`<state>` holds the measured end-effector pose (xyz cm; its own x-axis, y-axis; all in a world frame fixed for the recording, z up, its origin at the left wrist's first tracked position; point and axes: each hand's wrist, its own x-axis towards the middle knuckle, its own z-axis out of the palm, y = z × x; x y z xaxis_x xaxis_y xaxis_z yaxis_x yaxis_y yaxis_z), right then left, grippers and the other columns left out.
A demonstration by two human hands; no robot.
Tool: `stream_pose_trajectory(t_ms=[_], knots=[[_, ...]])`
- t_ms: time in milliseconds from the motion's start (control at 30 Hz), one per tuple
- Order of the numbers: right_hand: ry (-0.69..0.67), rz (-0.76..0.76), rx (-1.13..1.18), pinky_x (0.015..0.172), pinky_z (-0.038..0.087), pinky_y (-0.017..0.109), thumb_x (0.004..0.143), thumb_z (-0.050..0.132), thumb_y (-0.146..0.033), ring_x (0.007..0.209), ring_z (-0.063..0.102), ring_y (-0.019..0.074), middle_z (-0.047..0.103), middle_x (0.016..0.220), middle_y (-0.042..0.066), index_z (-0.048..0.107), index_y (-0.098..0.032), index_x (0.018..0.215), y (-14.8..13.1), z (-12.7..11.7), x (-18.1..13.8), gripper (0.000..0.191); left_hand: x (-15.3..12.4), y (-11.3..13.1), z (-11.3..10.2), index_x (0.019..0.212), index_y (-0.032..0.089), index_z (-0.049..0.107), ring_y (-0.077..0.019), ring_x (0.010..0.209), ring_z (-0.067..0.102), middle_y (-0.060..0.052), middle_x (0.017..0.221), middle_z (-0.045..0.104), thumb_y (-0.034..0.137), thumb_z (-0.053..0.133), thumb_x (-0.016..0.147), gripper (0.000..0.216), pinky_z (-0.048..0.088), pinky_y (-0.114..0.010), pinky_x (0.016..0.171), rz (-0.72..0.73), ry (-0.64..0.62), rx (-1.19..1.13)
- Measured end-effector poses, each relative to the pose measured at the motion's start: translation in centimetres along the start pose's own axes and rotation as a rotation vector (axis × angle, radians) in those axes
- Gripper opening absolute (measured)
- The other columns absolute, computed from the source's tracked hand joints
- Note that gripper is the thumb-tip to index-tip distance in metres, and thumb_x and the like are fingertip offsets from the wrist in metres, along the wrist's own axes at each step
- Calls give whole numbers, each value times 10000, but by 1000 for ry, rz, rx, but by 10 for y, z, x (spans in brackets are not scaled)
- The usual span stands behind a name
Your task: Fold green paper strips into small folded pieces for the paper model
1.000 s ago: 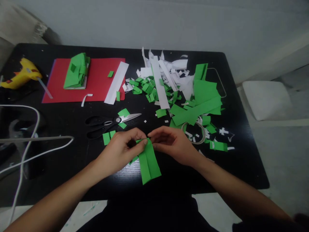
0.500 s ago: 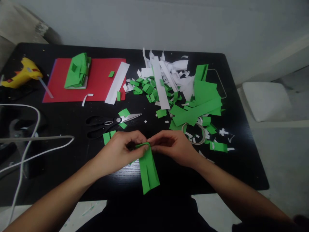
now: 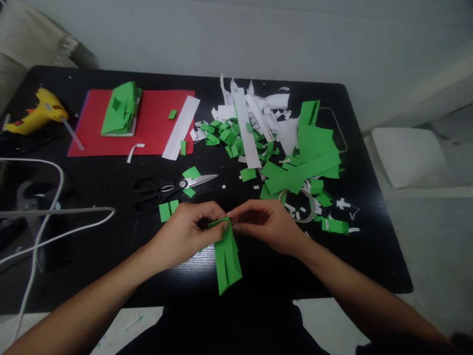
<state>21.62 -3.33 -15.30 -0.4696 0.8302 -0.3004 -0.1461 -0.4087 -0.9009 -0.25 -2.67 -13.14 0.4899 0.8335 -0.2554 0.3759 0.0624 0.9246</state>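
A folded green paper piece (image 3: 227, 259) hangs over the near part of the black table (image 3: 111, 246), its top edge pinched from both sides. My left hand (image 3: 186, 234) grips that top edge from the left, fingers curled closed. From the right, my right hand (image 3: 264, 224) pinches the same edge, fingertips meeting those of the left hand. Black-handled scissors (image 3: 166, 187) lie just beyond my left hand, blades pointing right.
A heap of green and white paper scraps (image 3: 273, 140) covers the table's right half, with a tape ring (image 3: 297, 204) near my right hand. A red sheet (image 3: 155, 125) bears a green folded stack (image 3: 121, 108). A yellow glue gun (image 3: 39, 111) and white cables (image 3: 55, 222) lie at the left.
My right hand has closed in and taken hold of the paper's top edge. The green piece has narrowed and tilted, its folds drawn together.
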Motion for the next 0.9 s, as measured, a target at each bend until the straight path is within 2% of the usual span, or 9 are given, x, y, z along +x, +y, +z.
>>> stream_pose_trajectory(t_ms=[467, 633, 900], knots=[[37, 37, -36, 806, 630, 320, 750, 903, -313, 817, 754, 165, 800, 892, 32, 805, -200, 925, 0, -2, 2, 230, -1, 0, 0, 859, 147, 730, -105, 608, 560, -11, 709, 702, 296, 632, 932, 192, 405, -208, 543, 1, 4, 10], [24, 53, -29, 784, 616, 300, 769, 891, -355, 778, 736, 149, 781, 854, 17, 794, -199, 924, -2, 0, 2, 241, -2, 1, 0, 834, 139, 716, -99, 593, 534, 1, 681, 675, 284, 624, 920, 192, 388, -202, 535, 9, 9, 29], [39, 44, -90, 788, 586, 297, 767, 888, -366, 807, 714, 150, 767, 879, 20, 772, -194, 902, -3, 0, 2, 247, -1, -2, -1, 876, 160, 742, -106, 641, 601, 1, 740, 725, 249, 625, 937, 159, 422, -202, 571, 57, 2, 61]])
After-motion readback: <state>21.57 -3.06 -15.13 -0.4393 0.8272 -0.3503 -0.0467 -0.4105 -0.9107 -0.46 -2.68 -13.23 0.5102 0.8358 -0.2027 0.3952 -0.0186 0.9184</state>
